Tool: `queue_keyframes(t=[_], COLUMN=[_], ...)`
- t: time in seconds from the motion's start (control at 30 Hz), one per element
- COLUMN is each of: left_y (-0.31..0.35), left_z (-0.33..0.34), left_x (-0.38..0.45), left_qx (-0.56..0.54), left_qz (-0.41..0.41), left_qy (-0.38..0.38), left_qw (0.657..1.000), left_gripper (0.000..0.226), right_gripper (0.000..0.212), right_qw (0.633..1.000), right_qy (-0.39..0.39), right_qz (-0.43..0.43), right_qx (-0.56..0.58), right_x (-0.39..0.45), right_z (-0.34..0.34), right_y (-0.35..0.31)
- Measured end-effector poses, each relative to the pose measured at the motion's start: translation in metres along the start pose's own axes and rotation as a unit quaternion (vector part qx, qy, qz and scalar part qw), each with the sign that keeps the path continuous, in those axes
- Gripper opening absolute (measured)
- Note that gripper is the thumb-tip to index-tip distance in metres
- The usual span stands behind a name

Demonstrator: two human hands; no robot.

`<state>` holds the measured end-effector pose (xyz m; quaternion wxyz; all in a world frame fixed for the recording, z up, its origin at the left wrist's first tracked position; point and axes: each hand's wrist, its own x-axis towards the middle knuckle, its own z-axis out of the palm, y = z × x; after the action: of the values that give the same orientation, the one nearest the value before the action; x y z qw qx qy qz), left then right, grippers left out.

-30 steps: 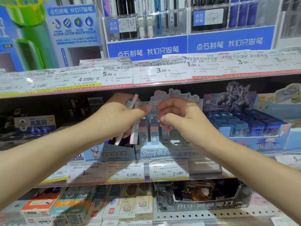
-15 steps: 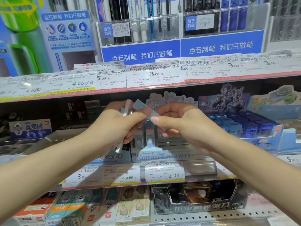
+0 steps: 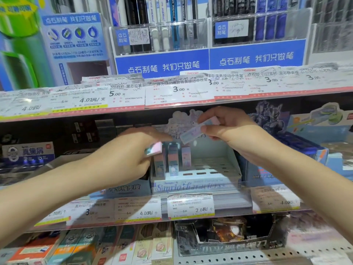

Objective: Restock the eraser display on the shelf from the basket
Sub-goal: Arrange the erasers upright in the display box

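Note:
A pale blue eraser display box [image 3: 194, 185] stands on the middle shelf, with three upright erasers [image 3: 172, 161] in its back left slots and the other slots bare. My left hand [image 3: 131, 152] is closed around pink and blue erasers [image 3: 154, 149] just left of the box. My right hand [image 3: 227, 127] pinches one long pastel eraser [image 3: 193, 131], tilted, above the box's back. The basket is out of view.
A dark blue product box [image 3: 298, 144] sits right of the display, and a blue eraser box [image 3: 126, 188] sits to its left. Price tags [image 3: 191, 205] line the shelf's front rail. The upper shelf edge [image 3: 172, 94] hangs close above my hands. More eraser packs lie on the lower shelf.
My hands have parted: the right took one eraser from the left hand's bundle and lifted it right, above the box. The left hand dropped lower left with the rest.

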<state>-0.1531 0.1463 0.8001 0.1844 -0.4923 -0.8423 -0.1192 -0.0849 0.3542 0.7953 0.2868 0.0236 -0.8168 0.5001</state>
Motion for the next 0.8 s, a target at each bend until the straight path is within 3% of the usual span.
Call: queue_keyframes(t=[0.1,0.17,0.3,0.47,0.63,0.8], left_y=[0.003,0.003,0.001,0.0,-0.004,-0.013], left_z=[0.0,-0.002,-0.004,-0.007,-0.005,-0.001], left_x=[-0.003,-0.004,-0.003,-0.001,0.0,0.002], left_qx=[0.037,0.041,0.052,0.046,0.049,0.042], left_qz=[0.011,0.007,-0.002,-0.033,-0.023,-0.017], left_qy=[-0.072,-0.102,-0.128,-0.149,-0.167,-0.158], left_qw=[0.997,0.994,0.99,0.987,0.984,0.986], left_gripper=[0.065,0.058,0.076,0.076,0.08,0.077], right_gripper=[0.026,0.03,0.024,0.014,0.018,0.027], right_qw=[0.983,0.972,0.954,0.933,0.917,0.926], right_qy=[-0.06,-0.093,-0.15,-0.169,-0.193,-0.132], right_qz=[-0.04,-0.068,-0.093,-0.103,-0.093,-0.136], right_qx=[-0.17,-0.202,-0.243,-0.3,-0.336,-0.327], right_x=[0.0,-0.003,-0.005,-0.004,-0.002,-0.002], right_z=[-0.002,0.001,0.007,0.008,0.009,0.012], right_y=[0.008,0.01,0.009,0.002,-0.002,0.001])
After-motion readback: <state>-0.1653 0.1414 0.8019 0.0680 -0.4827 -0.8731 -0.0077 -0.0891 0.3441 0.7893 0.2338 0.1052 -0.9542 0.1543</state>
